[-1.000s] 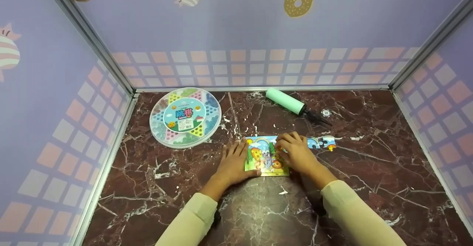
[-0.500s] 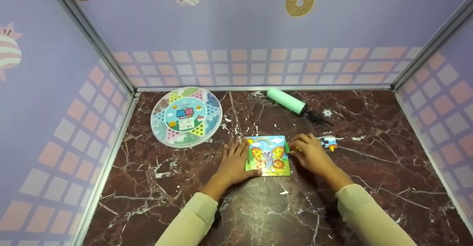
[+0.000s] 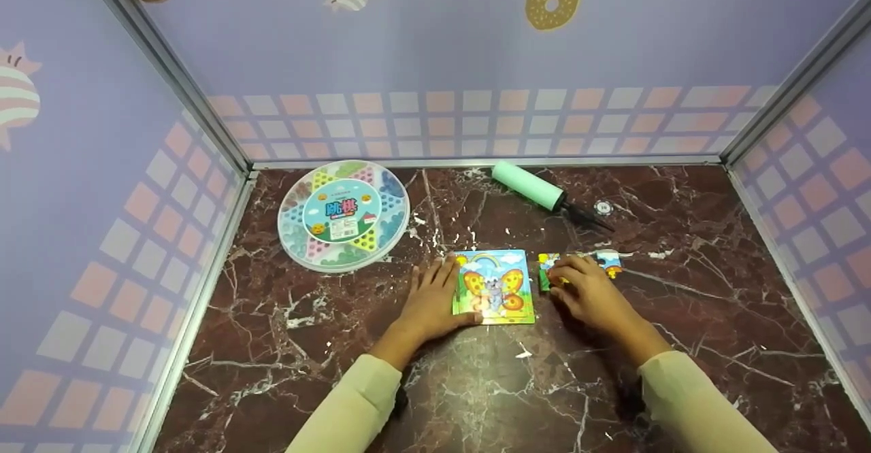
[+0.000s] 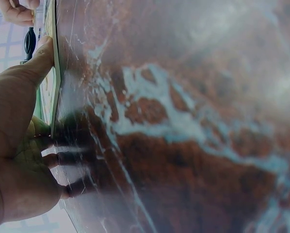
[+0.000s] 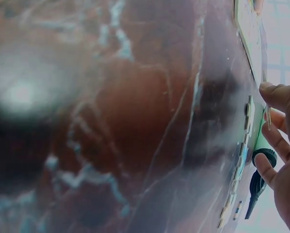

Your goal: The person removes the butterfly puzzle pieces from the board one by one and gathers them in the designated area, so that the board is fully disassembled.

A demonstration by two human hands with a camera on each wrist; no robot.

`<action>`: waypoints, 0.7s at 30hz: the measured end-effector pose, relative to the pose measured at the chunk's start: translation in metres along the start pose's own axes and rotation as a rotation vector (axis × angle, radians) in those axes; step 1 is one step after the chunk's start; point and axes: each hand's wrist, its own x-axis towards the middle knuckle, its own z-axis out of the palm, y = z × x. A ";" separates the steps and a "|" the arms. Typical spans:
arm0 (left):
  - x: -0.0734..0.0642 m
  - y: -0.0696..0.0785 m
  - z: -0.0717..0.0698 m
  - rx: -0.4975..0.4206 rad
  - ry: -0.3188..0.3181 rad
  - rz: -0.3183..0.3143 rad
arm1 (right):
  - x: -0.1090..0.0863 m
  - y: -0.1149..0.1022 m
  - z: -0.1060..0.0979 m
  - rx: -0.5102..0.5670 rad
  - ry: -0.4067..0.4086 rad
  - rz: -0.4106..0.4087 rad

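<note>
A square jigsaw board (image 3: 495,286) with a winged grey cartoon animal lies on the table. My left hand (image 3: 430,302) rests at its left side, fingers spread and straight, the thumb on the board's lower edge. Just right of the board, my right hand (image 3: 588,296) pinches a puzzle piece (image 5: 269,119), seen edge-on in the right wrist view. Under and around that hand lie loose puzzle pieces (image 3: 609,260), partly hidden by it. In the right wrist view, puzzle pieces form a row (image 5: 240,160) on the tabletop.
A round Chinese checkers set (image 3: 343,216) lies at the back left. A mint-green hand pump (image 3: 529,186) with a black nozzle lies behind the pieces, beside a small round chip (image 3: 603,207). Patterned panels (image 3: 435,123) wall the marbled table at the back and both sides.
My right hand has moved right, off the board and over the loose pieces, uncovering the board's right side. My left hand has stayed in place.
</note>
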 end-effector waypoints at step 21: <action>0.000 -0.001 0.001 -0.002 -0.002 -0.001 | -0.013 0.007 0.006 -0.037 -0.012 -0.048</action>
